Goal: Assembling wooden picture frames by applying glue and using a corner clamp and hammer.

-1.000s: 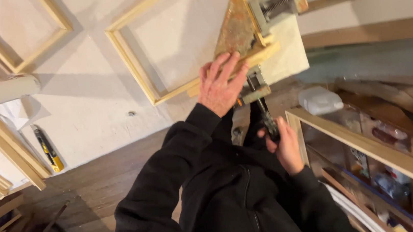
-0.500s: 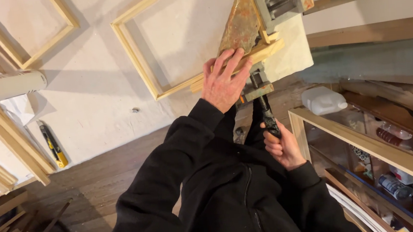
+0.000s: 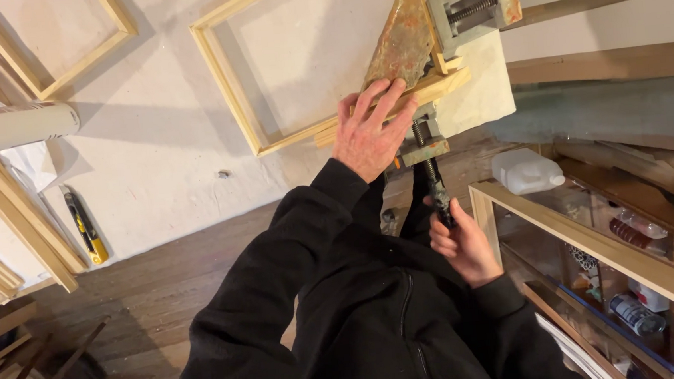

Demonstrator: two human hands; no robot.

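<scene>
A pale wooden frame (image 3: 226, 78) lies on a white worktop, one corner held in a grey metal corner clamp (image 3: 463, 11) with a rusty triangular plate (image 3: 402, 44). My left hand (image 3: 368, 131) lies flat on the frame's rail right at that corner, fingers spread and touching the plate's edge. Below it, at the worktop's edge, my right hand (image 3: 461, 244) is closed around the black handle (image 3: 439, 199) of the clamp's threaded screw. Both arms are in black sleeves.
A yellow and black utility knife (image 3: 83, 227) lies on the worktop at the left, beside loose wooden strips (image 3: 23, 226) and a paper roll (image 3: 15, 126). Another frame (image 3: 111, 19) lies top left. A white plastic bottle (image 3: 524, 171) stands on a wooden shelf (image 3: 598, 245) holding several bottles.
My left hand stays pressed on the frame corner. My right hand keeps hold of the screw handle and has shifted only slightly. The view has tilted a little.
</scene>
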